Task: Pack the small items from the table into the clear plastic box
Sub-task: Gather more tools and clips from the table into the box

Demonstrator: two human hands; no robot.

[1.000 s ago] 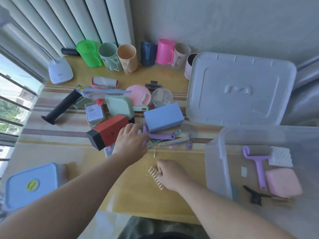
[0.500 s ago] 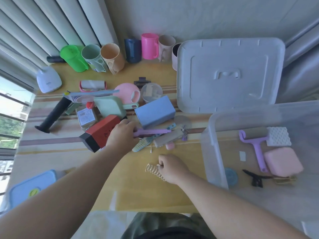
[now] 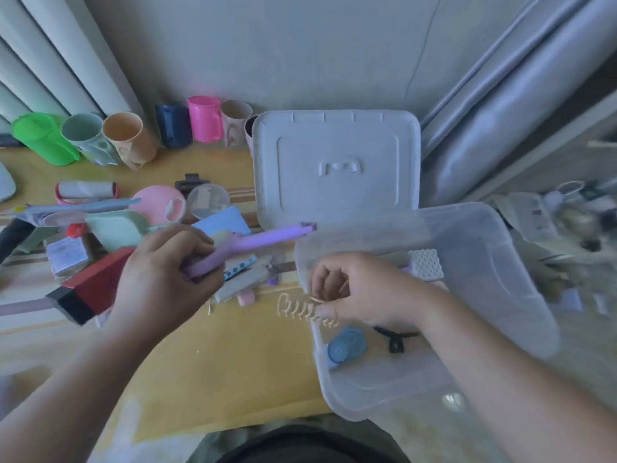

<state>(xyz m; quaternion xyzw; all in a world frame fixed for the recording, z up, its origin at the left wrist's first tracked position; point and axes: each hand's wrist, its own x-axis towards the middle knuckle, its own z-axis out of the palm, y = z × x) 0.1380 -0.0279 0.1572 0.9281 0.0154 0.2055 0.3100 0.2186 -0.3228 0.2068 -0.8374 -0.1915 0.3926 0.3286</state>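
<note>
Clear plastic box (image 3: 474,295), lower right of frame, lid off, on the worktop (image 3: 233,355). Left hand (image 3: 160,275) grasps a lilac brush handle (image 3: 253,243), long axis pointing right and slightly up. Right hand (image 3: 360,289) pinches a cream spiral hair tie (image 3: 300,309) lying crosswise at the box's left wall.

Both forearms are bare, with no sleeves, watch or rings showing on the left hand (image 3: 160,272) or right hand (image 3: 364,292). At six o'clock, dark clothing (image 3: 300,442) covers the lap.
</note>
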